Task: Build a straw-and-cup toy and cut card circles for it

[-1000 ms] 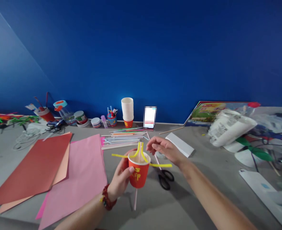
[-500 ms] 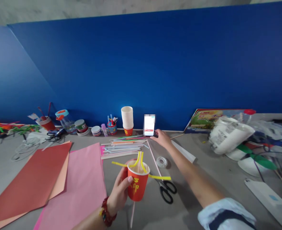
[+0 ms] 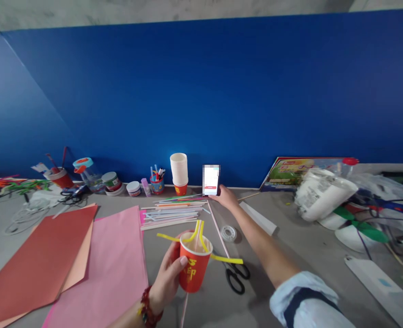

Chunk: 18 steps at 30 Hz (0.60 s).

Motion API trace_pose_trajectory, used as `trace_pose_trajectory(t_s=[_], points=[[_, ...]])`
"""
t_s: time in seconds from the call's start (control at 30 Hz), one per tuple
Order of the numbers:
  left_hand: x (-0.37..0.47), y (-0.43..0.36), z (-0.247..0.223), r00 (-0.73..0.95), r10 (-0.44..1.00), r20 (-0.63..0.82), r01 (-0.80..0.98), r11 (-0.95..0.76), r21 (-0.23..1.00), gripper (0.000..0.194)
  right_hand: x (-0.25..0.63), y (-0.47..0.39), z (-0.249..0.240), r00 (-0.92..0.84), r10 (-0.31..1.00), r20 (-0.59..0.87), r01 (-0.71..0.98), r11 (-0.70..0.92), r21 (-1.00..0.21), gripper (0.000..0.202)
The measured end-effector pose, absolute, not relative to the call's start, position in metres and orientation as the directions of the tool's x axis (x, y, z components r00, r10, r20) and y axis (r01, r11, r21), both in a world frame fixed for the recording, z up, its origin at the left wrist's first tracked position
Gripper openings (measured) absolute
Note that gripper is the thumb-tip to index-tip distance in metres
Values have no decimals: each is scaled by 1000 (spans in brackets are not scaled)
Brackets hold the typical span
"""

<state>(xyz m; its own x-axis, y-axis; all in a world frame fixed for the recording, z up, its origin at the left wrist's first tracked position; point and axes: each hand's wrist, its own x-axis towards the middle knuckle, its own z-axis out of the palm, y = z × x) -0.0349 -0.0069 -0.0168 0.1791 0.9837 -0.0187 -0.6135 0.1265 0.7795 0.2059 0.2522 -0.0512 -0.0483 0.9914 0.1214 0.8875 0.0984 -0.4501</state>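
Observation:
My left hand [image 3: 170, 273] grips a red paper cup [image 3: 193, 272] near the bottom middle. Yellow strips [image 3: 227, 259] rise from inside the cup and bend out over its rim on both sides, and a thin pale stick [image 3: 184, 310] shows below its base. Farther back, my right hand [image 3: 224, 197] is closed round the lower right edge of an upright phone [image 3: 210, 181] with a lit screen, against the blue panel. Black-handled scissors [image 3: 235, 279] lie just right of the cup, with a tape roll [image 3: 228, 233] behind them.
Pink [image 3: 116, 259] and red paper sheets [image 3: 47, 250] cover the left. Straws [image 3: 172, 213], stacked cups [image 3: 179, 169], a pen holder [image 3: 157, 185] and paint jars [image 3: 111, 181] stand or lie toward the blue panel [image 3: 201, 91]. Plastic-wrapped items [image 3: 324, 193] crowd the right.
The view has shifted slightly, so most things sit a little farther left. My right hand has closed in on the phone's lower edge. My left hand still grips the cup.

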Motion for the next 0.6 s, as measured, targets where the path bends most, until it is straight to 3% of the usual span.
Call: trace_pose_trajectory(t_s=[0.6], points=[[-34, -10, -12, 173, 985, -7, -633, 116, 766, 50, 212, 247, -54, -73, 987, 144, 856, 136, -499, 31]])
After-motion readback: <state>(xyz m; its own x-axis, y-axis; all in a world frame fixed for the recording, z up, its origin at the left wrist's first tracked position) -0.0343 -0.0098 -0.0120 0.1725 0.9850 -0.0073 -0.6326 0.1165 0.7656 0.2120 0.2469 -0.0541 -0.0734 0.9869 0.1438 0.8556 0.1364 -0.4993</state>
